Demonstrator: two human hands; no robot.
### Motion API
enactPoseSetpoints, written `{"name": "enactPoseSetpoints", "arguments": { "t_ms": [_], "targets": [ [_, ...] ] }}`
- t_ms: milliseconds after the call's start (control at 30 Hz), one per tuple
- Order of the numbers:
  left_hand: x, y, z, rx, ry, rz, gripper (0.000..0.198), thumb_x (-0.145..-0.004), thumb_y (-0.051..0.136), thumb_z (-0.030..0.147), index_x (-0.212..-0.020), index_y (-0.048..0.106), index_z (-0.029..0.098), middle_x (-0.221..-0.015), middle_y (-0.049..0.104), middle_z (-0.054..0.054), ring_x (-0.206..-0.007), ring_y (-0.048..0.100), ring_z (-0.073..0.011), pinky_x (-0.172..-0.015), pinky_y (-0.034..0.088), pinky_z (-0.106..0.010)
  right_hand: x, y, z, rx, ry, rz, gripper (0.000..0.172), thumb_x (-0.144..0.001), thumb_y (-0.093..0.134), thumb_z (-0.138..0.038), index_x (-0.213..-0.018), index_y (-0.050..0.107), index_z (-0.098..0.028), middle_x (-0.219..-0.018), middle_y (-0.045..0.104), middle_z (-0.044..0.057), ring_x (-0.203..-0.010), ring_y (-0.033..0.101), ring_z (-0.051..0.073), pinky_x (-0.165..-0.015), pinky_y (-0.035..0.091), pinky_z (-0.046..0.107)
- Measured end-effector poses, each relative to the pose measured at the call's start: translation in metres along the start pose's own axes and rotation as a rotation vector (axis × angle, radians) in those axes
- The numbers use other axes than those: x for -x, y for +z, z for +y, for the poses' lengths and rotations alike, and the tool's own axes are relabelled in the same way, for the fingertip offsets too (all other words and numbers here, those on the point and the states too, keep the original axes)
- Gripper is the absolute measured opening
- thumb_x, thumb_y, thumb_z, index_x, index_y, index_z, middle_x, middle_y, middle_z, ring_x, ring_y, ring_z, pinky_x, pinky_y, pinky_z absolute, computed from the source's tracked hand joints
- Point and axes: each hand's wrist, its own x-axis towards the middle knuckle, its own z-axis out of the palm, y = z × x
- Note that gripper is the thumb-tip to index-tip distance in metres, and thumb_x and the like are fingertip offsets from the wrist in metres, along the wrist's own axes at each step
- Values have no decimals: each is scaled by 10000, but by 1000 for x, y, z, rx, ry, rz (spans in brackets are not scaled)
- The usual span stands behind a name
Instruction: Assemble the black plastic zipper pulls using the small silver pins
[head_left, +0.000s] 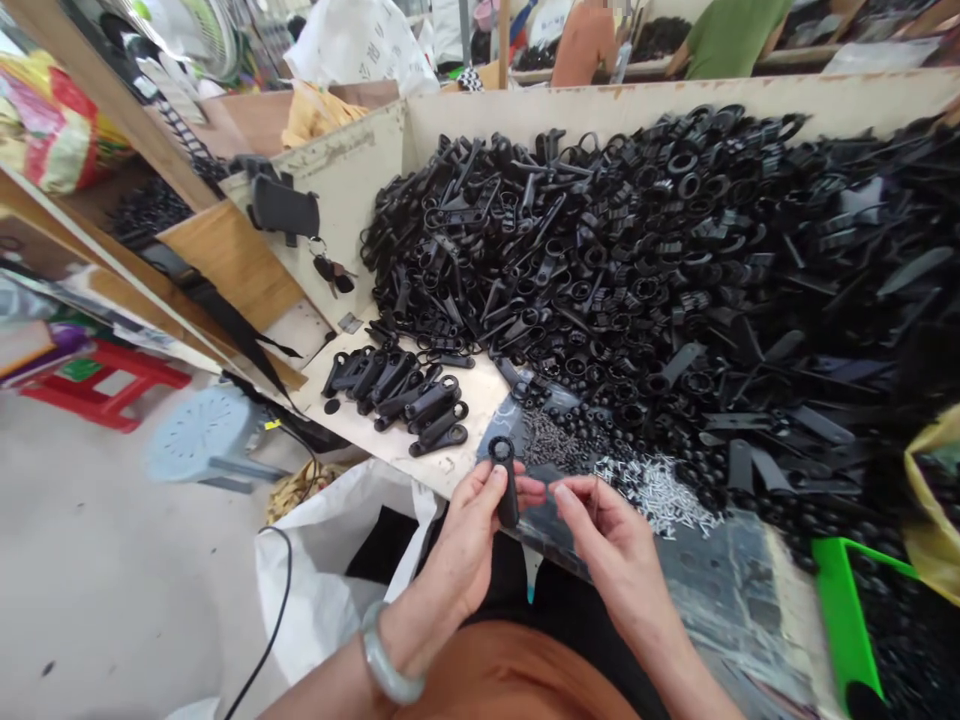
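Observation:
A black plastic part [508, 497] with a round ring at its top stands upright in my left hand [474, 515], the thumb pressed on its front. My right hand [611, 525] is just to the right, its thumb and fingers pinched together; whatever they hold, if anything, is too small to name. Behind my hands lie a heap of small silver pins [660, 492] and a heap of small brown-grey pieces [547, 440]. Several similar black parts [405, 390] lie in rows on the pale board to the left.
A large pile of black parts [585, 240] fills the bin behind. At the right is a green crate [847, 620]. A white sack [300, 600] hangs below left, near a blue stool [202, 430]. Keys [334, 273] hang on the side panel. People are in the background.

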Motion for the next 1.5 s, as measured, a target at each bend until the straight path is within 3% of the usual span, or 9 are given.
{"name": "enactPoseSetpoints", "arguments": {
  "t_ms": [167,467,633,733,867,1033,1300,1400,1500],
  "targets": [
    [10,8,-2,14,83,22,383,-855,762,485,-1080,717,178,-1138,777,-120,-1124,682,-257,-986,509,-366,12,17,4,42,-18,-184,343,-925,670,-512,-1075,707,-207,-839,687,15,-651,562,141,-612,479,253],
    [11,-15,-4,-153,264,150,373,-934,644,521,-1096,686,188,-1059,772,-118,-1000,713,-242,-686,519,-261,5,62,-4,-173,-29,-246,396,-909,667,-545,-1037,773,-186,-636,605,-10,-568,540,149,-559,480,255],
    [-10,-41,37,-414,432,178,350,-971,590,452,-1234,556,225,-1016,777,-85,-935,722,-223,-780,543,-314,-16,89,-10,-40,-77,-418,478,-976,563,-543,-1220,734,-169,-635,659,-15,-556,570,144,-567,467,248],
    [-31,-61,84,-765,735,341,282,-989,539,404,-1208,543,227,-1029,767,-83,-1015,697,-246,-926,517,-394,-47,79,-21,302,-273,-396,486,-997,549,-466,-1377,651,-181,-651,700,-23,-559,608,144,-600,483,247],
    [-71,-87,130,-1340,1048,474,233,-960,533,349,-1088,674,215,-1115,744,-119,-1094,633,-315,-986,465,-464,-109,38,-35,704,-431,-109,362,-979,506,-374,-1155,761,-187,-920,777,61,-740,680,188,-713,515,300],
    [-102,-103,129,-1624,1008,431,254,-965,520,306,-1083,728,223,-1176,757,-104,-1110,608,-336,-961,429,-493,-157,10,-43,984,-388,-54,251,-955,547,-347,-948,765,-221,-920,753,55,-801,692,212,-722,480,314],
    [-91,-100,129,-1503,1085,500,325,-962,541,376,-1191,713,222,-1256,726,-116,-1194,580,-339,-1032,392,-509,-158,43,-49,1318,-321,-83,144,-928,634,-279,-965,731,-180,-1076,702,112,-894,717,239,-691,464,302],
    [-73,-87,128,-1308,1107,457,329,-970,534,418,-1141,723,210,-1188,737,-120,-1144,612,-310,-1040,419,-476,-146,15,-61,1356,-304,-71,179,-961,582,-287,-1003,728,-192,-1082,696,95,-870,713,218,-692,469,296],
    [-51,-64,112,-931,826,296,346,-950,575,509,-1036,732,213,-966,751,-85,-851,650,-229,-795,509,-359,-114,-25,-69,1305,-366,-133,216,-971,598,-364,-1072,738,-235,-1014,700,41,-813,692,176,-691,470,274]
  ]
}}
